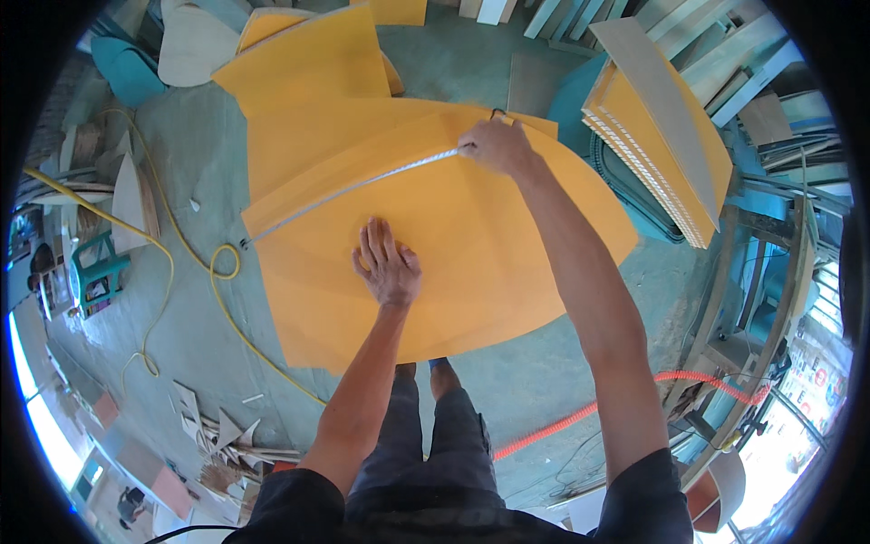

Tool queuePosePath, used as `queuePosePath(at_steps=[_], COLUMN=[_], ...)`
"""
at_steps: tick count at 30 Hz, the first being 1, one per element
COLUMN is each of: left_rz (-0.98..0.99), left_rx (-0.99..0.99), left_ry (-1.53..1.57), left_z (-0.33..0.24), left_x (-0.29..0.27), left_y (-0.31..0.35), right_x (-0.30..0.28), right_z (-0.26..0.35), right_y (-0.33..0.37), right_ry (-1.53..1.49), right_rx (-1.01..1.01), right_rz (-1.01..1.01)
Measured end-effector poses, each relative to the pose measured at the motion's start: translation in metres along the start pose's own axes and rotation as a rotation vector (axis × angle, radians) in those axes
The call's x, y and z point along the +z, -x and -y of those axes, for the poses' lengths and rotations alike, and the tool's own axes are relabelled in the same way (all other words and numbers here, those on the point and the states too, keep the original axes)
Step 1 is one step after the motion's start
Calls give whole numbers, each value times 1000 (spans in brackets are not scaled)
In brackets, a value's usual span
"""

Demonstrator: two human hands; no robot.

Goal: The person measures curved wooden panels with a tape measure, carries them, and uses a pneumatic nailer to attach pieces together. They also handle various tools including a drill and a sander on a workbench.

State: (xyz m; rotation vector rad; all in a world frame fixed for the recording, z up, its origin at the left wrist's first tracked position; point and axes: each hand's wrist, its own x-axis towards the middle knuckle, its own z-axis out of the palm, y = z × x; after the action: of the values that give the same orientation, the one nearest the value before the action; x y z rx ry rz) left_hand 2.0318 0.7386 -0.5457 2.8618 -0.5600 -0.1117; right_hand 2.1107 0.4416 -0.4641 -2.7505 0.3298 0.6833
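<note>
A wide orange sheet (471, 263) lies in front of me. Across its far part stretches the pale blade of a tape measure (362, 183), running from the sheet's left edge up to my right hand (495, 147). That hand is closed around the tape measure's body near the far edge; the fingers hide most of the body, and a dark loop shows just beyond them. My left hand (390, 267) presses flat on the middle of the sheet, nearer to me than the blade, with its fingers spread and nothing in them.
More orange sheets (313, 68) lie beyond, at the far left. A tilted orange panel piece (657, 136) stands at the right. A yellow hose (237, 313) winds over the left floor; a coiled red hose (562, 422) crosses at the near right. Wood scraps (217, 435) lie near left.
</note>
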Motion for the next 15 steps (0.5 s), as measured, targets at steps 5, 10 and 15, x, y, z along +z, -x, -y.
queuePosePath(at_steps=[5, 10, 15], left_rz=[51, 26, 114], left_rx=[-12, 6, -16], left_ry=[17, -35, -45], left_z=[0, -3, -3], left_x=[1, -2, -6], left_y=[0, 2, 3], right_x=[4, 78, 188], right_z=[10, 17, 60], right_y=[73, 198, 357], right_ry=[-297, -905, -1402], right_rx=[65, 292, 540], right_rz=[-18, -7, -46])
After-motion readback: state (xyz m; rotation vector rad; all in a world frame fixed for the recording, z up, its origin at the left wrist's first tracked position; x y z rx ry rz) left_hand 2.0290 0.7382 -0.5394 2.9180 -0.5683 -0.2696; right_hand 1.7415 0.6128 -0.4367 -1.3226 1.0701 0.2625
